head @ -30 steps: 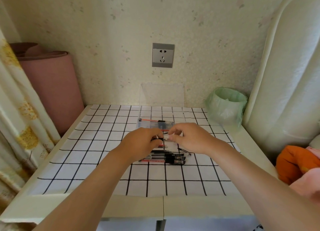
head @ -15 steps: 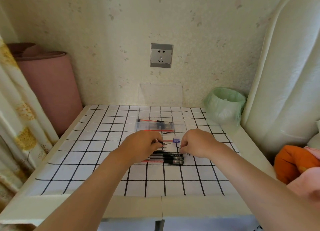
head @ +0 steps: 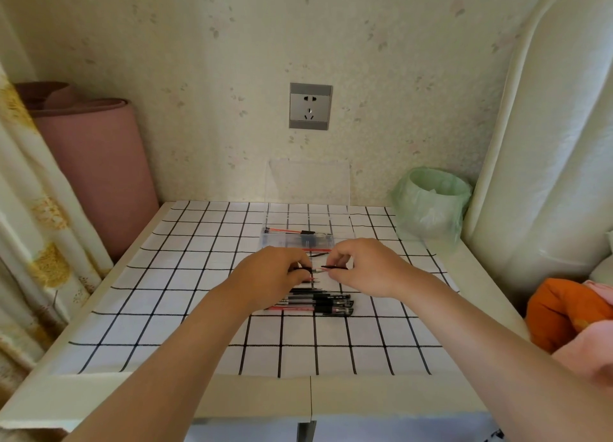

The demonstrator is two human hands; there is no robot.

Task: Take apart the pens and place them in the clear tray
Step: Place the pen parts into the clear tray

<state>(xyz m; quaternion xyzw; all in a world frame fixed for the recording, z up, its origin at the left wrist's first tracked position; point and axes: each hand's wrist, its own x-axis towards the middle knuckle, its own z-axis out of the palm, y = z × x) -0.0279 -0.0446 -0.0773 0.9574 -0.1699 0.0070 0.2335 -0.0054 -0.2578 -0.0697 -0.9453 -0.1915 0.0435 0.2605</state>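
Several black and red pens [head: 320, 304] lie in a stack on the checked tablecloth, just in front of my hands. My left hand [head: 270, 275] grips one pen by its black part. My right hand [head: 360, 265] pinches a thin dark refill [head: 333, 267] that sticks out towards the left hand. Behind both hands stands the clear tray [head: 298, 241], which holds a red refill, a black cap and other pen parts. A red refill and a dark one lie between the tray and my fingers.
The tray's clear lid [head: 308, 182] leans against the wall. A green-lined bin [head: 431, 202] stands at the back right, a pink roll [head: 96, 163] at the left, and orange and pink fabric [head: 570, 312] off the table's right edge.
My right hand went out to the right of the pens and came back to the left hand. It now pinches a thin dark refill beside the gripped pen.
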